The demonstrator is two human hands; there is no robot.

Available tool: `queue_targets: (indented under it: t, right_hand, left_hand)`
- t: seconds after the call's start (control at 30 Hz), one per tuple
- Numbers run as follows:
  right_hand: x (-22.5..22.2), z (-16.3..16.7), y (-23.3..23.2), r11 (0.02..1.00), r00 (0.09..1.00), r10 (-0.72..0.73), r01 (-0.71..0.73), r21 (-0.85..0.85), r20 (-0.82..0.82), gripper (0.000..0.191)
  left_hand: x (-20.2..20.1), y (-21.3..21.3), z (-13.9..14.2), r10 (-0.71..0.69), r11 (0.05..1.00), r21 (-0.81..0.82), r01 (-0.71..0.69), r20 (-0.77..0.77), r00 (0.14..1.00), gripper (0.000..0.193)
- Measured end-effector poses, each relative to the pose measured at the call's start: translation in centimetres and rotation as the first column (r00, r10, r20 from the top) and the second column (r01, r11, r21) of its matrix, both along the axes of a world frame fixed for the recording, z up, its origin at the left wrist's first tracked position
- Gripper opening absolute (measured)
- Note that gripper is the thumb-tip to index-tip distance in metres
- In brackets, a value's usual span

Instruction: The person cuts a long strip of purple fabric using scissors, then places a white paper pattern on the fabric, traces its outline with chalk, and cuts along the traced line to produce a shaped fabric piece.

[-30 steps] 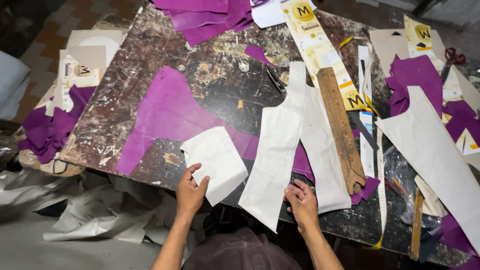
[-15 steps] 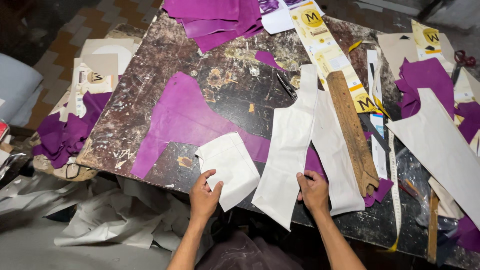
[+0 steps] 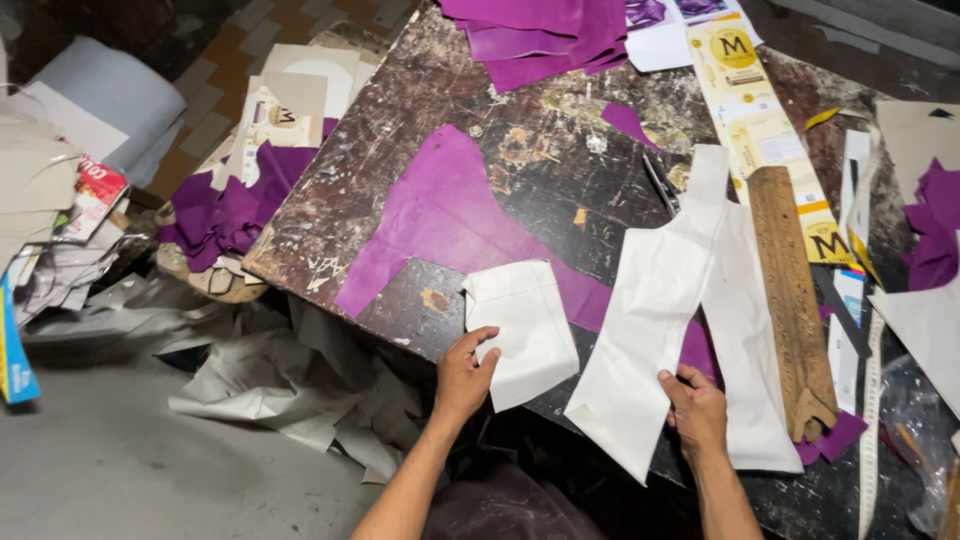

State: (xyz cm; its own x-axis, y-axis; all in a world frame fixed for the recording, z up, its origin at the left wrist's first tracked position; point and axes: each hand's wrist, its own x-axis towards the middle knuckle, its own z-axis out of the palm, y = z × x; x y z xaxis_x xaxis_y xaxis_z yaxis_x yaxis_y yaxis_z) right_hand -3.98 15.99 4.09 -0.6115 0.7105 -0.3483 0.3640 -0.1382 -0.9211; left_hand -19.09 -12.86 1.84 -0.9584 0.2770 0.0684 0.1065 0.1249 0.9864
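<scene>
My left hand [image 3: 463,375] holds the near edge of a small white squarish piece [image 3: 522,325] that overhangs the front of the dark, stained table [image 3: 430,95]. My right hand [image 3: 695,410] grips the lower end of a long white shaped piece [image 3: 650,300], which lies over a second long white piece [image 3: 745,340]. Under both runs a large purple cut sheet [image 3: 445,210].
A worn wooden block [image 3: 790,295] lies right of the white pieces, beside yellow printed strips [image 3: 770,130]. Purple sheets [image 3: 545,30] are stacked at the table's far side. Purple scraps [image 3: 225,215] and cardboard sit left; crumpled paper [image 3: 290,380] covers the floor.
The view has shifted right and closer. Both hands have closed on the edges of their white pieces; the pieces lie much as before.
</scene>
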Motion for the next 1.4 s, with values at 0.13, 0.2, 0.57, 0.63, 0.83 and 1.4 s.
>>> queue_targets:
  t: [0.13, 0.2, 0.57, 0.63, 0.83, 1.4]
  right_hand:
    - [-0.3, 0.0, -0.3, 0.999, 0.999, 0.01, -0.011, 0.031, 0.044, 0.039]
    - [-0.4, 0.3, -0.6, 1.0, 1.0, -0.002, 0.001, 0.019, 0.02, 0.047]
    - [-1.0, 3.0, -1.8, 1.0, 0.999, 0.017, -0.017, -0.005, 0.043, 0.062]
    - [-0.9, 3.1, -1.8, 1.0, 0.999, 0.015, -0.016, 0.017, 0.045, 0.061]
    - [-0.5, 2.2, -1.3, 0.993, 0.999, 0.05, -0.051, 0.109, 0.008, 0.054]
    - [0.6, -1.0, -4.8, 0.849, 0.974, 0.228, -0.194, 0.492, -0.009, 0.034]
  left_hand:
    - [-0.2, -0.4, 0.1, 0.017, 1.0, -0.017, -0.016, 0.041, 0.999, 0.03]
    - [-0.1, -0.5, 0.3, 0.019, 0.997, -0.07, -0.013, 0.087, 0.996, 0.029]
    - [0.0, -0.4, 1.2, 0.037, 0.999, -0.025, -0.036, 0.017, 0.999, 0.027]
    - [0.1, -0.3, 1.3, 0.034, 0.999, -0.005, -0.034, -0.014, 0.999, 0.027]
    - [0.3, 0.1, 1.7, 0.101, 0.995, 0.008, -0.101, -0.067, 0.993, 0.027]
    - [6.6, 1.9, -2.2, -0.076, 0.892, -0.428, -0.145, -0.459, 0.885, 0.064]
